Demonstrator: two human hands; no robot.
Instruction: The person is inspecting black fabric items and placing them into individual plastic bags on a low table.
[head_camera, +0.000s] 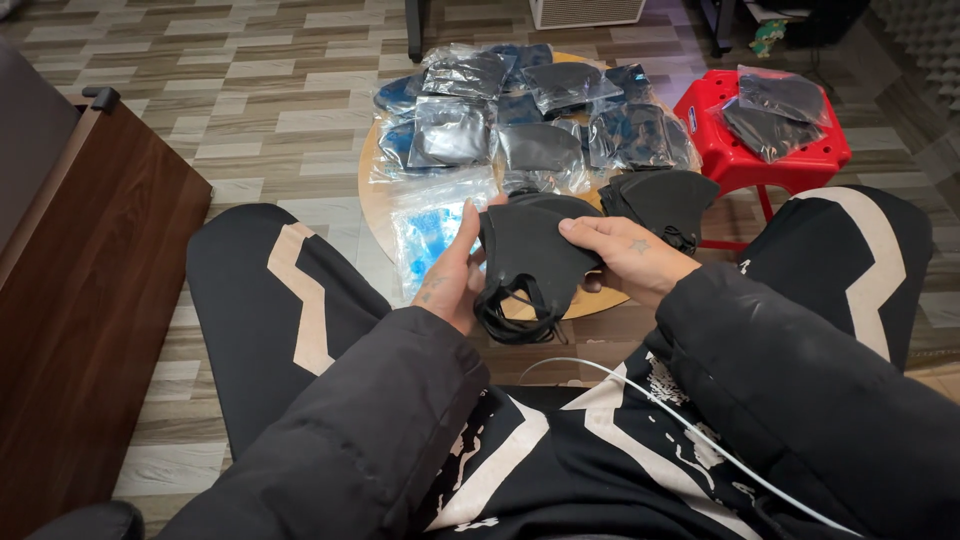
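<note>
Head view: a soft black fabric face mask (525, 250) hangs between both hands above a low round wooden table (372, 200), its width running left to right, ear loops dangling toward the lap. The left hand (452, 270) pinches its left edge, thumb in front; the right hand (625, 255) lies closer over the top, fingers flat and together. A stack of loose black masks (662, 203) sits just right; clear bagged masks (500, 120) lie beyond.

Matt black cloth mask (525, 250); glossy plastic bags (450, 130); wood table (372, 190).
</note>
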